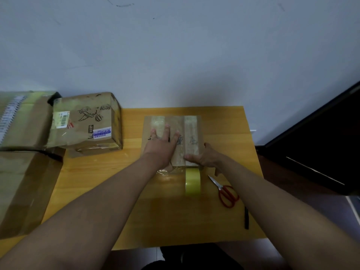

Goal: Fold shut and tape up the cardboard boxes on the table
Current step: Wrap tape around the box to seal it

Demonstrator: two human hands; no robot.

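**Box pressed flat at mid-table**

The box (172, 137) lies closed at the middle of the table (224, 121). The left hand (162, 145) presses flat on its top, fingers straight and spread. The right hand (204, 156) grips the near right edge, thumb on the tape strip (191, 133). A tape roll (192, 181) touches the box's near side; scissors (226, 191) lie just right of it.

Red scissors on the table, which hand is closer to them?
Right. The right hand grips the box's near edge just above the scissors; the left hand presses flat farther left.
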